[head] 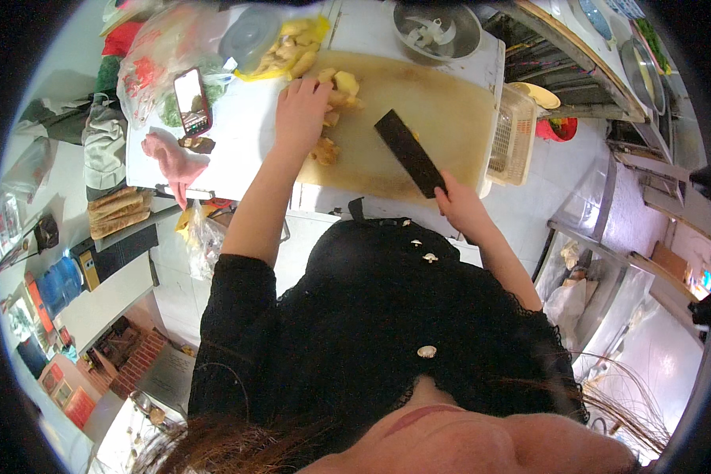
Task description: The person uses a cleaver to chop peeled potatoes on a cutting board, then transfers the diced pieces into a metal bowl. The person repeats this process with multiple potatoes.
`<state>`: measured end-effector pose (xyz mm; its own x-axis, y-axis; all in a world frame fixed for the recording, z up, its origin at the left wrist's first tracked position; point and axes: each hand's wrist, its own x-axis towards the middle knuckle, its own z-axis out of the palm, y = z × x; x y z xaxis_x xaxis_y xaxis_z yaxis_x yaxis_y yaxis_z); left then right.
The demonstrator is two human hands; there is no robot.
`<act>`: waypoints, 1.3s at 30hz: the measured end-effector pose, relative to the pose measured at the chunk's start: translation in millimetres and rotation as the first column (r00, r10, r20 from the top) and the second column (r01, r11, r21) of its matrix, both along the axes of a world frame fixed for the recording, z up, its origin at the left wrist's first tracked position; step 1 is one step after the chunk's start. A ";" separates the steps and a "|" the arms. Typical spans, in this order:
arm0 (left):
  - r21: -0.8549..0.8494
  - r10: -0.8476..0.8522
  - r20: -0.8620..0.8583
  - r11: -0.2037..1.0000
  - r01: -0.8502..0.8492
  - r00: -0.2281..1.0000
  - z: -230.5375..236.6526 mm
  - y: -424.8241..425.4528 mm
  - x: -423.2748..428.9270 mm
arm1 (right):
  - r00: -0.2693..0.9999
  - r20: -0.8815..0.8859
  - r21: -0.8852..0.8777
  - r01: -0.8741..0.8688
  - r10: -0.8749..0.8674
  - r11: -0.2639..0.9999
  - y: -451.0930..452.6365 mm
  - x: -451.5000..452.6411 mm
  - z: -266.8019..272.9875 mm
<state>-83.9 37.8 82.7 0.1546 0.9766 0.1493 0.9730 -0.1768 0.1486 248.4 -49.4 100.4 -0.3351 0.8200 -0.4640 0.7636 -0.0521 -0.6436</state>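
In my right hand point(459, 204) is a cleaver with a dark rectangular blade point(410, 153), angled over the right part of a large yellowed cutting board point(450, 106). My left hand point(302, 109) rests on the left part of the board, its fingertips at pieces of what looks like ginger root point(345, 98); whether it grips one cannot be told. A peeled yellow piece point(346, 83) lies just beyond the fingers. Nearer my body, a rough brown piece point(326, 151) lies on the board. Behind my left hand, a yellow bag point(302, 44) holds more pale, knobbly roots.
A metal bowl point(437, 29) with a bladed part inside stands behind the board. To the left lie a smartphone point(192, 101), a pink cloth point(175, 163) and a clear plastic bag point(160, 53). A plastic basket point(512, 133) is at the table's right edge.
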 end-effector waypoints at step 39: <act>0.035 -0.384 0.454 0.909 0.414 0.804 -70.7 -64.2 82.8 | 0.974 0.210 -0.114 -0.065 0.088 0.991 1.6 -43.4 56.3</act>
